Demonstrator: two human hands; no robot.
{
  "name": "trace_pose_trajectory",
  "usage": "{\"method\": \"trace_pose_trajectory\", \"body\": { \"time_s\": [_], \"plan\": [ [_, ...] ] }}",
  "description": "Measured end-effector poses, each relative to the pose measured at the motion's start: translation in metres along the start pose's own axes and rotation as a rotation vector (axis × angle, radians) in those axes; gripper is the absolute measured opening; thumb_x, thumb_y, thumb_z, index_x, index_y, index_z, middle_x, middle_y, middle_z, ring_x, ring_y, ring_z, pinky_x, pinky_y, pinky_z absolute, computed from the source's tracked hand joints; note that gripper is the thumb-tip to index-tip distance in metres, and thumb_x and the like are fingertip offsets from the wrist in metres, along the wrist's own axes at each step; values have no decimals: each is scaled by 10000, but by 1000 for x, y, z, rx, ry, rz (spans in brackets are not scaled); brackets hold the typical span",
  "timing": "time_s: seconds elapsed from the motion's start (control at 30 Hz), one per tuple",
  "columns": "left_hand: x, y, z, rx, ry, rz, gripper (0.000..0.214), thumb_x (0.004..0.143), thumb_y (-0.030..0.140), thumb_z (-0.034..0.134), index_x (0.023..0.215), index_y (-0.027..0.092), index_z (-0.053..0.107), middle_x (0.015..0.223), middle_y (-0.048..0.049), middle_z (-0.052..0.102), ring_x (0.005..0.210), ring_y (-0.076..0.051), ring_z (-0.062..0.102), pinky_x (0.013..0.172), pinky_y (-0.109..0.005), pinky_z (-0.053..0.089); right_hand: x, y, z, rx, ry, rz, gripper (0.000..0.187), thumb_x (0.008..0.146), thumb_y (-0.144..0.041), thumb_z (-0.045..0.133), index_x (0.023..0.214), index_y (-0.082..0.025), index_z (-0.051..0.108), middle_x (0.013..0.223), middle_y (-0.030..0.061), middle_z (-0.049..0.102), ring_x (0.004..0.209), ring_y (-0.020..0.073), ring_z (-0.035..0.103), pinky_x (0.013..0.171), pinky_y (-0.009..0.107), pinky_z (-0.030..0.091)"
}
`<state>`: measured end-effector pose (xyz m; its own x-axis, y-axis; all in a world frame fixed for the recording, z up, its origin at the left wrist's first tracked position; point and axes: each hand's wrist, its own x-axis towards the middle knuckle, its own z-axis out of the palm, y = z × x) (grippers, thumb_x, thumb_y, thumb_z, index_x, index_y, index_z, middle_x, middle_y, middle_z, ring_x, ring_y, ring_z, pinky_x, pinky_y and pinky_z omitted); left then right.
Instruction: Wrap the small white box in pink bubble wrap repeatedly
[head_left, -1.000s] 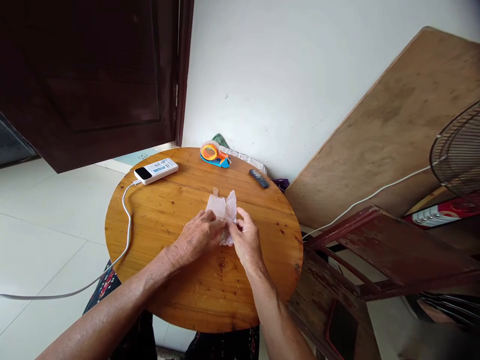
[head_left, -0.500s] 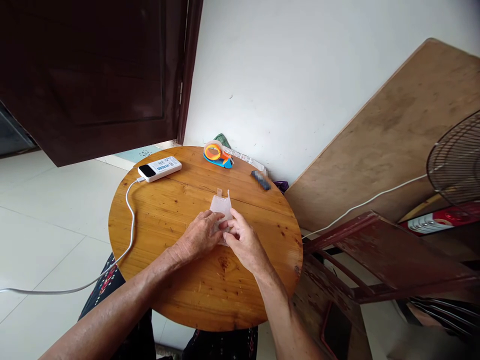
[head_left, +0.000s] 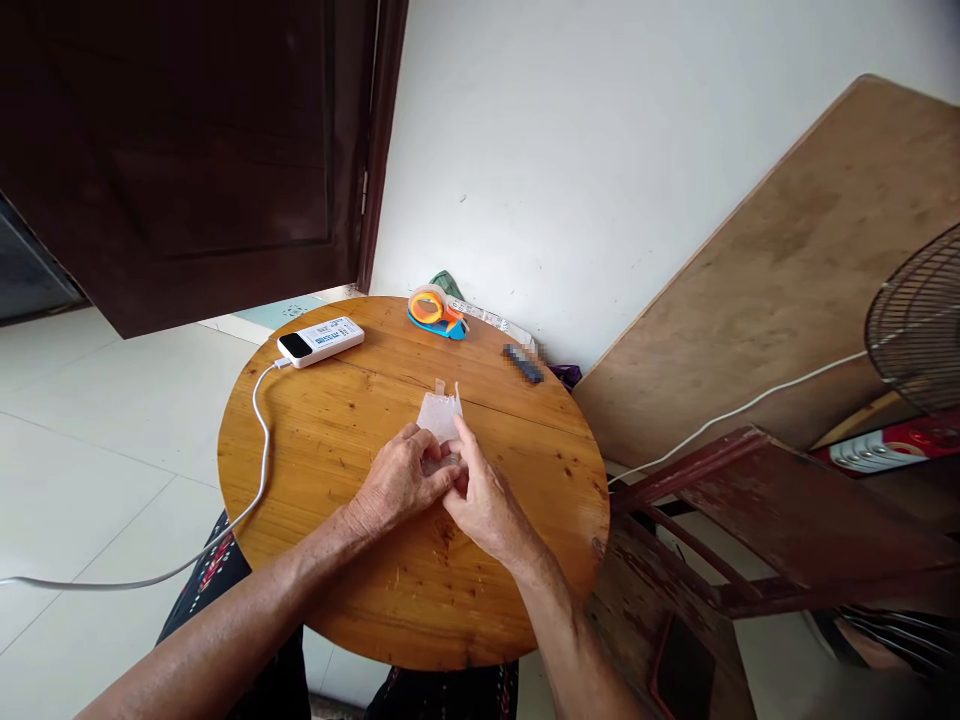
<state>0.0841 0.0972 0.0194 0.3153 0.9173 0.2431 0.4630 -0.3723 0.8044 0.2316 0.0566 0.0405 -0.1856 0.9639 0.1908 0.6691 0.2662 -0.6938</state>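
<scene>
Bubble wrap (power bank label illegible)

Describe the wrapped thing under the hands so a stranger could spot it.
On the round wooden table beside the white wall, look at the middle, where the left hand and right hand meet. The small translucent bubble-wrap packet lies partly under them, the only crinkled, see-through thing.

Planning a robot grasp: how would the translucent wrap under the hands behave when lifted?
The translucent wrap is probably floppy: its edge looks crumpled. Likely very light, being thin and see-through. Pushed, it might slide on the smooth table.
</scene>
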Motion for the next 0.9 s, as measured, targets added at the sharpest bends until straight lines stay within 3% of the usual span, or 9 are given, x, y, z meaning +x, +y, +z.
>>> {"method": "trace_pose_trajectory", "body": {
  "time_s": [0.13, 0.23, 0.3, 0.37, 0.5, 0.6, 0.67, 0.77, 0.9],
  "plan": [
    [1, 0, 5, 49, 9, -62, 145, 774, 189, 660, 693, 191, 539, 739, 24, 526, 637, -117, 507, 615, -243, 387, 3, 4, -16, 174, -87, -1, 847, 754, -81, 497, 1542, -253, 239, 1221, 78, 638, 712, 107, 604, 755, 298, 540],
    [1, 0, 7, 88, 10, -40, 123, 764, 146, 646, 724, 199, 542, 781, 14, 537, 687, -132, 533, 635, -248, 404, 4, 15, -26, 283, 83, 75, 644, 816, -186, 515, 1447, -210, 386, 1115, 68, 663, 645, 96, 584, 667, 274, 524],
    [0, 0, 7, 109, 17, -34, 98, 770, 158, 646, 794, 204, 563, 863, 0, 559, 704, -136, 545, 640, -254, 420, 6, 24, -30, 257, 203, 118, 521, 841, -239, 523, 1357, -189, 472, 979, 37, 677, 606, 102, 567, 619, 270, 503],
    [0, -1, 8, 109, 21, -34, 158, 779, 174, 649, 918, 210, 582, 965, -17, 577, 715, -137, 558, 651, -263, 443, 9, 31, -31, 184, 236, 102, 464, 854, -250, 521, 1314, -189, 509, 930, 25, 679, 607, 113, 566, 610, 274, 492],
    [0, -5, 9, 82, 21, 5, 349, 766, 165, 663, 1097, 211, 563, 1012, -33, 605, 802, -168, 592, 741, -292, 489, 26, 32, -34, -65, 156, -106, 560, 846, -103, 454, 1390, -234, 475, 1177, 66, 676, 941, 187, 632, 849, 356, 497],
    [1, -7, 10, 69, 27, 7, 379, 750, 164, 672, 1108, 213, 555, 989, -28, 614, 820, -178, 600, 763, -305, 499, 48, 25, -38, -269, -7, -272, 737, 774, 30, 397, 1460, -241, 410, 1270, 71, 658, 1248, 228, 512, 1026, 428, 379],
    [0, -7, 10, 67, 27, -24, 336, 742, 161, 671, 1054, 218, 561, 936, -14, 606, 800, -175, 601, 747, -299, 498, 63, 22, -39, -358, -134, -307, 779, 732, 67, 398, 1456, -222, 416, 1183, 68, 696, 1253, 230, 502, 1016, 419, 356],
    [0, -6, 10, 64, 17, -48, 261, 734, 150, 660, 964, 220, 559, 861, 5, 582, 766, -169, 591, 722, -288, 487, 76, 18, -42, -452, -247, -325, 642, 728, 55, 455, 1304, -207, 563, 975, 45, 724, 1108, 232, 558, 958, 383, 353],
    [1, -4, 8, 53, -15, -11, 218, 732, 135, 649, 903, 213, 539, 855, 2, 571, 755, -165, 568, 710, -282, 470, 81, 14, -49, -501, -180, -388, 458, 778, 15, 483, 1132, -219, 655, 890, 37, 705, 980, 229, 567, 905, 371, 333]
  ]
}}
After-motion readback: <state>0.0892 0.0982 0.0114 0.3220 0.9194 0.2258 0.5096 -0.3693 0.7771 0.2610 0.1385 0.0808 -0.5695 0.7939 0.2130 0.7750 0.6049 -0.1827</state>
